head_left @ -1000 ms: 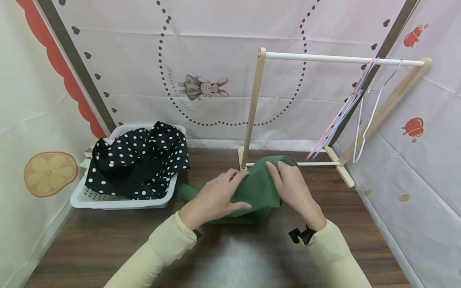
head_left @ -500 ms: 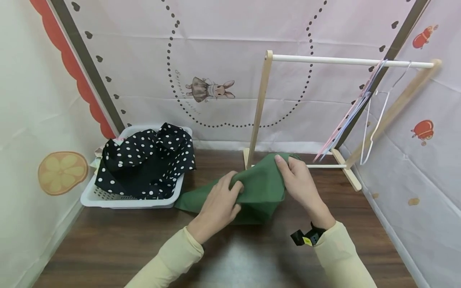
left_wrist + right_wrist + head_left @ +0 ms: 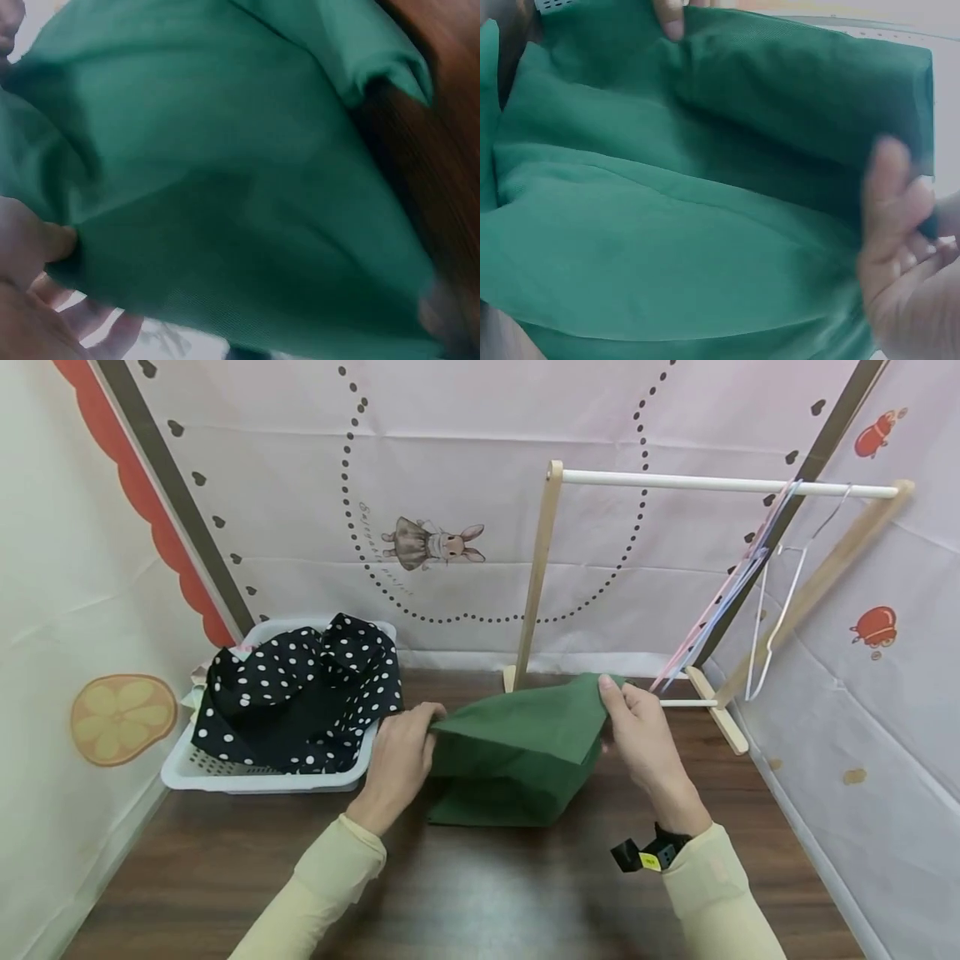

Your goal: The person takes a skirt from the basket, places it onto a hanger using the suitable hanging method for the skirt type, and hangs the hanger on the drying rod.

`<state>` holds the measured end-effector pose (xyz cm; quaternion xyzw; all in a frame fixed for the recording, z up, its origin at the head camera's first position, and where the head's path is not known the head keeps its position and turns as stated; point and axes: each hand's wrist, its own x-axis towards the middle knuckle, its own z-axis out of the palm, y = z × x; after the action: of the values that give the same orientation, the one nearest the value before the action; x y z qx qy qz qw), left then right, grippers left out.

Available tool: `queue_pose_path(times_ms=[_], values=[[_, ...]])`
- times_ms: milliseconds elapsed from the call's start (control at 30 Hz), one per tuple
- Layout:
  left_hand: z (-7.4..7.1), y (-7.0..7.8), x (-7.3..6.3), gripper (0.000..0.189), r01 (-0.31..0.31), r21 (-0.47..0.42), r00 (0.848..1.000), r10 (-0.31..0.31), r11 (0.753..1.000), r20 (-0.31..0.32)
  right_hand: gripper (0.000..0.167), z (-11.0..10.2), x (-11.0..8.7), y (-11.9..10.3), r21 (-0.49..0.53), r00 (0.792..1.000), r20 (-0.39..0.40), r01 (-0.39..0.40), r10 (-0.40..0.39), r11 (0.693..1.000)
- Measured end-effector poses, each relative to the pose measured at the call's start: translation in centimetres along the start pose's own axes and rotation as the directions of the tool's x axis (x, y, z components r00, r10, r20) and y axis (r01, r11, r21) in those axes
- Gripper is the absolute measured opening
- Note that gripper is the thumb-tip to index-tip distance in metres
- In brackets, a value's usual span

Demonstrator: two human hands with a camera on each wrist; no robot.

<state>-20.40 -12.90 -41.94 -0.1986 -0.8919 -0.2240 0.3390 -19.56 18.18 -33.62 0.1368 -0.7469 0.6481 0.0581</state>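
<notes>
Left hand (image 3: 399, 762) and right hand (image 3: 647, 742) pinch green cloth (image 3: 517, 785) at left and right edges, right of basket (image 3: 258, 783). Cloth hides part of lower bar (image 3: 686, 702) of rack (image 3: 537, 568). Floor (image 3: 495, 893) extends near side.

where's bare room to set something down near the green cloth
Bare floor lies nearer than the green cloth, between both sleeves, and between the right sleeve and right wall. Crowded: the basket, heaped with polka-dot fabric; beside it, the left hand; right end of the rack, with hangers.
</notes>
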Motion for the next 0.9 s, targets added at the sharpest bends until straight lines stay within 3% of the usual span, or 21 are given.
queue_pose_path(times_ms=[100, 200, 333, 467, 733, 900], values=[[-0.1, -1.3, 0.2, 0.020, 0.034, 0.019, 0.999, -0.034, 0.999, 0.000, 0.046, -0.4, -0.1, -0.2, 0.039, 0.999, -0.035, 0.030, -0.029, 0.999], [-0.6, -2.4, 0.5, 0.017, 0.100, -0.003, 0.994, -0.100, 0.995, -0.039, 0.046, -0.8, -0.1, -0.2, 0.063, 0.998, -0.044, 0.047, -0.044, 0.997], [-1.7, -3.2, 0.9, 0.014, 0.187, -0.076, 0.976, -0.194, 0.979, -0.096, 0.046, -1.2, 0.0, -0.2, 0.115, 0.997, -0.040, 0.064, -0.060, 0.991], [-2.6, -3.6, 1.1, 0.011, 0.225, -0.106, 0.961, -0.239, 0.969, -0.137, 0.043, -1.5, -0.1, -0.2, 0.181, 0.995, -0.018, 0.095, -0.093, 0.979], [-4.9, -3.5, 2.8, 0.012, 0.149, -0.137, 0.945, -0.182, 0.979, -0.271, 0.043, -1.6, 0.0, -0.6, 0.203, 0.989, -0.074, 0.144, -0.132, 0.968], [-6.9, -2.6, 4.2, 0.014, 0.078, -0.157, 0.933, -0.127, 0.984, -0.338, 0.047, -1.9, -0.5, -1.4, 0.115, 0.985, -0.126, 0.134, -0.119, 0.984]])
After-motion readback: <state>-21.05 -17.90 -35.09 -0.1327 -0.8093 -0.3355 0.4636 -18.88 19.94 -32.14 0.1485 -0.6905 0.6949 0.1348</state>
